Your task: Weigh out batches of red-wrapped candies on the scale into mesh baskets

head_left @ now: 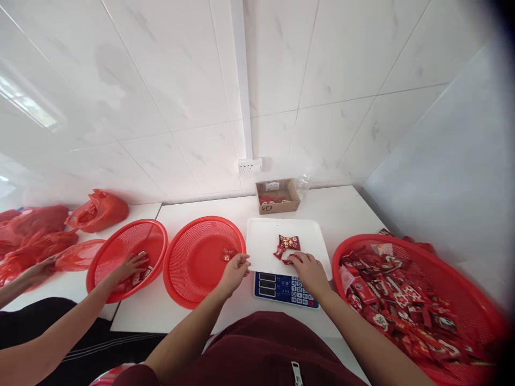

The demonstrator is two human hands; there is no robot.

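Note:
A white scale tray (257, 236) holds several small red packets (288, 242). My right hand (308, 271) is over its right part, with fingertips on a small red packet at the front of the group. My left hand (237, 272) is at the tray's left edge, beside the middle red basket (193, 262); its fingers are curled together, and what they hold, if anything, is hidden. One red packet (228, 254) lies inside the basket's right side. Below the tray shows the blue scale panel (285, 289) with dark displays and keys.
A large red basket (341, 249) full of red packets stands at the right. A cardboard box (277, 206) with packets is behind the tray. At the left, another person's hand reaches into a red basket (96, 257), the other touches a red plastic bag (80, 254).

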